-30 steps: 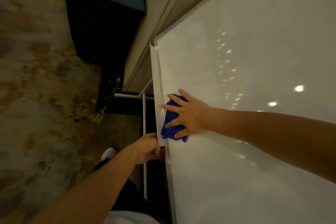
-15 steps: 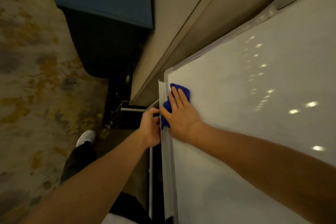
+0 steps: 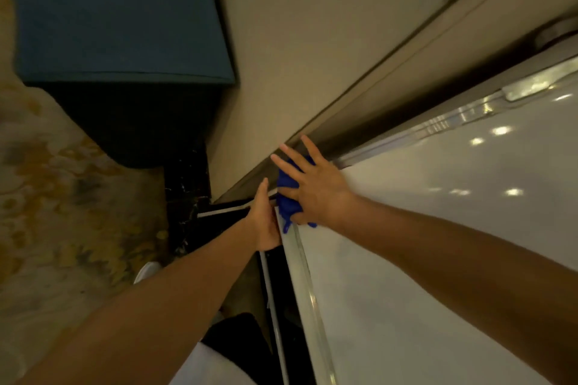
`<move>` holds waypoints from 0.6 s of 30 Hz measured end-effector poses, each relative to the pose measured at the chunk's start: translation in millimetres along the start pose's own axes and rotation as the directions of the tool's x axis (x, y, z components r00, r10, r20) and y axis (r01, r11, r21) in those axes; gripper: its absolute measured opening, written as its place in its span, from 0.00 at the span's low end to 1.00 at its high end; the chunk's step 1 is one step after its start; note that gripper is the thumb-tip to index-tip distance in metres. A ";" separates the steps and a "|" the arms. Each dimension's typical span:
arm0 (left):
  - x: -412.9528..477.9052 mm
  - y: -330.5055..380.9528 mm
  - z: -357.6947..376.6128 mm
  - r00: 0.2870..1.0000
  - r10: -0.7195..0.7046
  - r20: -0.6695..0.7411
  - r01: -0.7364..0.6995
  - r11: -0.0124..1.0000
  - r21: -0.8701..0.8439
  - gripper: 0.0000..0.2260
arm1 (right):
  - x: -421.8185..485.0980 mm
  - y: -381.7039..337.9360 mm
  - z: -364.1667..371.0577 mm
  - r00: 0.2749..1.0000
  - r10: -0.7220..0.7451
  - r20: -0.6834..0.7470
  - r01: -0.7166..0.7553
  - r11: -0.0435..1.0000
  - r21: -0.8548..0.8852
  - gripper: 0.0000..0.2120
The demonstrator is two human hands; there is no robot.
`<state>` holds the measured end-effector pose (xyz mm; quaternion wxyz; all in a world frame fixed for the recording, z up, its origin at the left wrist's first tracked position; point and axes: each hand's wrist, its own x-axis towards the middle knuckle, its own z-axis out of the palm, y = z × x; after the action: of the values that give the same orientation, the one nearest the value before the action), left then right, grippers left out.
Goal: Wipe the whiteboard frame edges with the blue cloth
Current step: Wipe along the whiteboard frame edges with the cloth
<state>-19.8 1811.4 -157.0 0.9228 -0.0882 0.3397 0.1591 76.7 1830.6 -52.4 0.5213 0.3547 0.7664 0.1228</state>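
Room: we see patterned carpet [image 3: 56,212] at left, a beige wall [image 3: 312,40] up the middle, and the whiteboard [image 3: 438,259] filling the right side.
Blue cloth: the blue cloth [image 3: 287,197] sits bunched at the board's upper left corner, pressed against the frame; a small tail hangs out below the palm.
Right hand: our right hand [image 3: 316,194] lies flat over the cloth, fingers [image 3: 292,157] spread and reaching past the corner toward the wall; the grip is a loose open-palm press on the cloth, not a fist.
Frame: the silver frame edge [image 3: 308,300] runs down from the corner along the board's left side; the top rail [image 3: 438,125] runs off to the upper right, with ceiling light glints on it.
Left hand: our left hand [image 3: 266,222] is just beside the cloth on the outer side of the frame, thumb pointing up; it looks wrapped on the edge, but we cannot tell how firmly the grip closes.
Stand: a thin pale bar [image 3: 275,322] drops below the left hand, beside the frame.
Around: a blue-topped dark box [image 3: 119,25] stands against the wall at upper left; a white shoe [image 3: 147,270] shows on the carpet under the left forearm.
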 end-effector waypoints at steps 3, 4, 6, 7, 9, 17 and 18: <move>4.9 16.6 -2.4 0.998 -0.008 -0.057 0.012 0.997 0.079 0.33 | -3.8 -13.6 -12.4 0.994 -0.008 0.113 0.005 1.000 0.030 0.38; 6.0 21.0 0.3 0.997 -0.004 -0.083 0.014 0.993 0.120 0.33 | -13.3 -20.6 -13.9 0.990 -0.028 0.138 0.021 0.998 0.053 0.39; 9.3 28.9 11.0 0.992 0.013 -0.129 0.016 0.975 0.221 0.31 | -34.6 -19.9 -12.9 0.992 -0.032 0.120 0.019 0.994 0.112 0.37; 11.1 31.4 17.2 0.989 0.028 -0.147 0.012 0.963 0.268 0.29 | -45.4 -12.3 -12.2 0.994 -0.017 0.105 0.004 0.992 0.123 0.36; 15.0 36.1 28.7 0.984 0.084 -0.160 -0.021 0.932 0.361 0.27 | -65.4 9.7 -8.0 0.993 0.056 0.106 -0.069 0.991 0.114 0.35; 38.1 35.8 40.6 0.890 0.422 -0.172 -0.222 0.730 0.646 0.24 | -47.3 -7.2 2.0 0.972 0.218 0.087 -0.231 0.951 0.204 0.38; 38.5 35.2 40.2 0.879 0.451 -0.154 -0.238 0.694 0.679 0.25 | -39.9 -11.7 2.5 0.973 0.216 0.077 -0.228 0.948 0.222 0.38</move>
<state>19.5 1864.2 -153.9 0.7838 0.2750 0.5235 0.1896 82.2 1794.9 -31.5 0.4792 0.4996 0.7170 0.0821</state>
